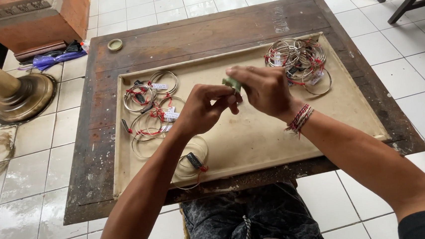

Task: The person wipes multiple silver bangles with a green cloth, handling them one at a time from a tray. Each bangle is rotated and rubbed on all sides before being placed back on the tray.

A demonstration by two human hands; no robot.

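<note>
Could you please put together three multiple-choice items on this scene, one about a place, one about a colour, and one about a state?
1. Where does the small round lid lie?
A. on the tray
B. on the wooden table's far left corner
C. on the floor tiles

2. What colour is the small piece pinched between the two hands?
A. green
B. red
C. white

3. How do the left hand and right hand stand?
A. both flat on the tray
B. raised above the tray, fingers closed on the piece
C. apart, each holding a bangle

Answers: 1 B, it sits on bare wood beyond the tray; 2 A, green shows between the fingertips; 3 B, both hands meet at the piece.
</note>
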